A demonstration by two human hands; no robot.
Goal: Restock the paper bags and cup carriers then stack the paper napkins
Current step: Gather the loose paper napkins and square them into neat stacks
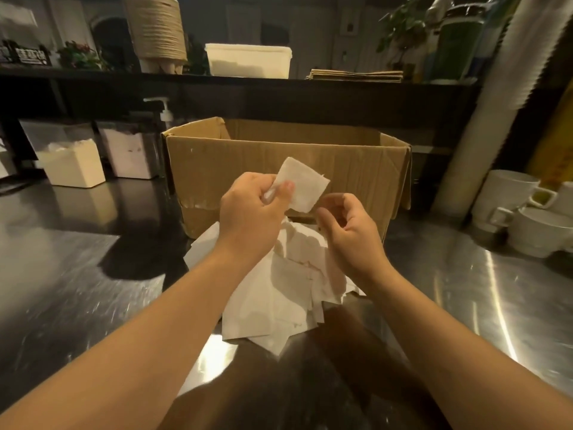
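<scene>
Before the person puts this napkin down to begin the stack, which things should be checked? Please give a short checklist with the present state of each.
1. Napkin held firmly by the left hand: ok, pinched at one edge.
2. Napkin flat and folded square: ok.
3. Right hand free to help: ok, it is not gripping anything.
4. Loose napkin pile tidy: not ok, scattered.
5. Bare counter for the stack: ok.
6. Cardboard box contents: cannot tell.

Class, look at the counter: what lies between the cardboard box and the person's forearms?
In the head view, a loose pile of white paper napkins lies on the steel counter, directly in front of the cardboard box.
</scene>
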